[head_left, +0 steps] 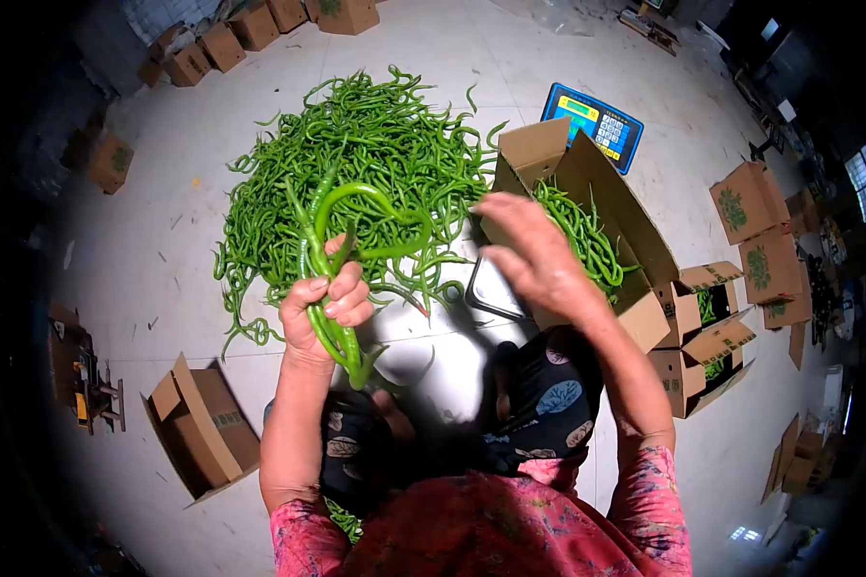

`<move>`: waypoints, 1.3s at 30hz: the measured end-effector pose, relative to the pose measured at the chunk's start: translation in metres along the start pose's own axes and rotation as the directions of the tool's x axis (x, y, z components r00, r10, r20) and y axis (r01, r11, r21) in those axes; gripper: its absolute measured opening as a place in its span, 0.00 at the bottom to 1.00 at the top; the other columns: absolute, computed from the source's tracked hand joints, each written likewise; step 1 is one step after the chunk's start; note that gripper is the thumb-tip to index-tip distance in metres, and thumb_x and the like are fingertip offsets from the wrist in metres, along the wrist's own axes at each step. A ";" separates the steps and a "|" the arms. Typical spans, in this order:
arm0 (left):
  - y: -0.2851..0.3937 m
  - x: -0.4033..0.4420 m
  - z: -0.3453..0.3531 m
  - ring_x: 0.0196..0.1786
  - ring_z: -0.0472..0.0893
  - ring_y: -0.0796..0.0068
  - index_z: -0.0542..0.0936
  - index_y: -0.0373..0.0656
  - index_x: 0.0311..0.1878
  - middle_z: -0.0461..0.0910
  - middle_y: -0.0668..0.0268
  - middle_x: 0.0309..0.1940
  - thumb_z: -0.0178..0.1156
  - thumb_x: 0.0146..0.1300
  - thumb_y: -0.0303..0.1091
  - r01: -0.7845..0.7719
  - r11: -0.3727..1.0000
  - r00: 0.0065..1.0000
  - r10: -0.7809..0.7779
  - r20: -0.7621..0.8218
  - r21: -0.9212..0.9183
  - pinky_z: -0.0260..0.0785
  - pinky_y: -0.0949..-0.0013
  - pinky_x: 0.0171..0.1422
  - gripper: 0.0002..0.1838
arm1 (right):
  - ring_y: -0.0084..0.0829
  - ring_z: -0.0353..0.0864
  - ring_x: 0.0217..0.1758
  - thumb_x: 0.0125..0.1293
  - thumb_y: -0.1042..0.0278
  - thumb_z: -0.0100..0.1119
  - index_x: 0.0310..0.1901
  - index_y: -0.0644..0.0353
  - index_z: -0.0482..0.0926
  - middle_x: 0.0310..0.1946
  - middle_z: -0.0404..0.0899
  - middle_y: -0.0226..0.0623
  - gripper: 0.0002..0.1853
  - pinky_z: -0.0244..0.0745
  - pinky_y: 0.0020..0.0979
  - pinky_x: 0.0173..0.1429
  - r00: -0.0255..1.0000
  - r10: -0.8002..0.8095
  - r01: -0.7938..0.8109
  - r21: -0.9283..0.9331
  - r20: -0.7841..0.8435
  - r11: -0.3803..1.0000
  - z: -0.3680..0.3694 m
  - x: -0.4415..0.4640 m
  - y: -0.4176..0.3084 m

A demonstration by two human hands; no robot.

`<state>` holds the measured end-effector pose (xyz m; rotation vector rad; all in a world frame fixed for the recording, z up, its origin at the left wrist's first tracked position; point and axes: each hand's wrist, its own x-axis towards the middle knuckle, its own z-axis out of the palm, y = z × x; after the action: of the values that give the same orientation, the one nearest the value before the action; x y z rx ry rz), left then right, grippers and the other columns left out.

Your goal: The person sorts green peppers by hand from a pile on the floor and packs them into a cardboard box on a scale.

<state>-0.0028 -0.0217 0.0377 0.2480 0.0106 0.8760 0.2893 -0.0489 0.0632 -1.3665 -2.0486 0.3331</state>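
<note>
My left hand (329, 306) is closed around a few long green chili peppers (364, 200), which stick out above and below the fist, some of them curled. Behind them a large heap of green chili peppers (385, 125) spreads over the floor. My right hand (534, 250) is held with its fingers stretched out and nothing visible in them, at the near left side of an open cardboard box (635, 231). Inside that box lie more green chili peppers (587, 236). The palm of my right hand is turned away from view.
A blue digital scale display (595, 125) stands behind the box. Two smaller open boxes holding peppers (707, 375) sit at the right. An open cardboard box (202, 428) lies at the left. Closed cartons (755, 231) are stacked far right, with several more boxes (255, 27) along the back.
</note>
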 end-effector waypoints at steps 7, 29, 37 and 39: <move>-0.012 -0.004 0.002 0.21 0.63 0.81 0.61 0.42 0.67 0.62 0.69 0.23 0.55 0.57 0.27 0.057 0.996 0.998 -0.056 -0.011 0.070 0.58 0.76 0.24 0.33 | 0.45 0.73 0.43 0.59 0.68 0.64 0.48 0.62 0.77 0.41 0.78 0.41 0.16 0.71 0.42 0.49 0.974 -0.213 0.208 0.066 0.072 0.976 0.071 0.016 -0.019; -0.016 0.014 -0.009 0.27 0.64 0.81 0.67 0.42 0.63 0.65 0.67 0.32 0.55 0.62 0.28 -0.083 0.989 0.974 0.107 -0.201 0.125 0.62 0.76 0.31 0.24 | 0.29 0.75 0.53 0.64 0.52 0.59 0.61 0.62 0.71 0.55 0.75 0.40 0.29 0.68 0.30 0.60 0.883 0.382 -0.469 0.537 0.272 0.701 0.016 0.001 -0.004; -0.033 0.018 -0.014 0.44 0.78 0.73 0.65 0.39 0.65 0.77 0.61 0.44 0.59 0.64 0.33 -0.074 0.746 0.895 0.343 -0.285 0.662 0.72 0.68 0.51 0.27 | 0.23 0.77 0.45 0.65 0.56 0.63 0.63 0.60 0.66 0.46 0.75 0.34 0.29 0.72 0.23 0.46 0.792 0.105 -0.589 0.798 0.601 -0.126 0.108 0.009 -0.066; -0.036 0.020 -0.006 0.47 0.78 0.72 0.65 0.36 0.65 0.78 0.61 0.46 0.60 0.65 0.36 -0.026 0.545 0.871 0.424 -0.249 0.838 0.71 0.67 0.55 0.28 | 0.21 0.76 0.41 0.66 0.57 0.62 0.58 0.58 0.69 0.42 0.76 0.31 0.24 0.72 0.22 0.42 0.776 0.106 -0.611 0.782 0.622 -0.119 0.110 0.008 -0.065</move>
<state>0.0366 -0.0267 0.0258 0.9588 0.8564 1.1399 0.1697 -0.0546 0.0174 -0.7754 -0.8206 2.0531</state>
